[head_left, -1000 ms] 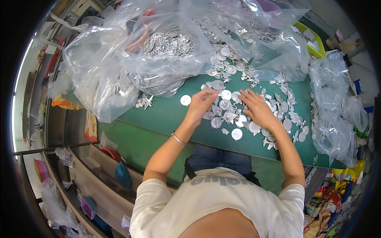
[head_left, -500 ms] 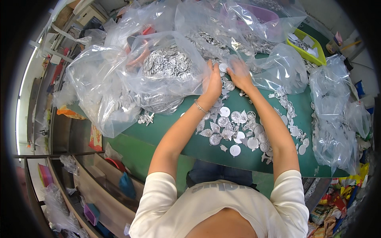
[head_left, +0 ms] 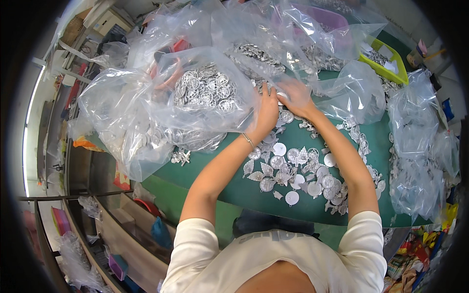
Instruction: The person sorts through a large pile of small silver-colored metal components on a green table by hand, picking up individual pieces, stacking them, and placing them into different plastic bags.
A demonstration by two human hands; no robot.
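My left hand (head_left: 266,113) reaches to the far middle of the table, fingers stretched forward. It lies beside an open clear plastic bag (head_left: 244,119) heaped with round openwork metal pendants (head_left: 205,88). Close to its right is my right hand (head_left: 297,100), thumb apart, its fingers partly behind the clear film of another bag (head_left: 273,44). A few silvery metal pieces (head_left: 286,116) lie between and just below the hands. Between my forearms spreads a loose pile of flat metal charms (head_left: 283,177), with discs and leaf shapes among them. I see nothing held in either hand.
The green table (head_left: 205,171) bears more bagged pieces at the right (head_left: 415,146). A yellow-green basket (head_left: 401,71) and a purple basin (head_left: 337,20) stand at the back. Small metal crosses (head_left: 181,156) lie at the left. Shelving with trays (head_left: 132,239) is at lower left.
The whole view has shifted slightly. Both hands stay at the far middle, the left now closer to the right. The bag of pendants has its film shifted a little.
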